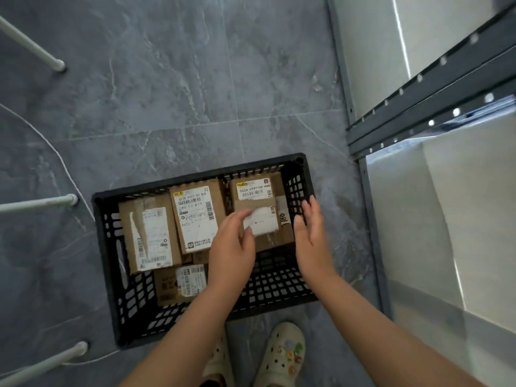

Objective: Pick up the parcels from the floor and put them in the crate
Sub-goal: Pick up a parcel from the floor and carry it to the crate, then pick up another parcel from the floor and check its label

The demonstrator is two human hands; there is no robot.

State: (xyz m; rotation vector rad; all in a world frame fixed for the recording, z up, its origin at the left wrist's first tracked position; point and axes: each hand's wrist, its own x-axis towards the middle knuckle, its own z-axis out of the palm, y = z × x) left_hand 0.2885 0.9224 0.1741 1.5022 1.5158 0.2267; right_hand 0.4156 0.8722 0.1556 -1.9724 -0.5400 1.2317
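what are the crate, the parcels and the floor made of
The crate looks like matte black moulded plastic, given its lattice walls. The parcels look like brown cardboard, with white paper labels. The floor seems stone-look tile, grey, veined, with grout lines.

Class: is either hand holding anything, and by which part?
Nothing is held. The left hand and right hand are open above the crate, near a parcel.

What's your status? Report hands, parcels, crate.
Left hand and right hand open, empty, over crate. Several cardboard parcels inside crate, labels up. No parcel on visible floor; nothing blocking.
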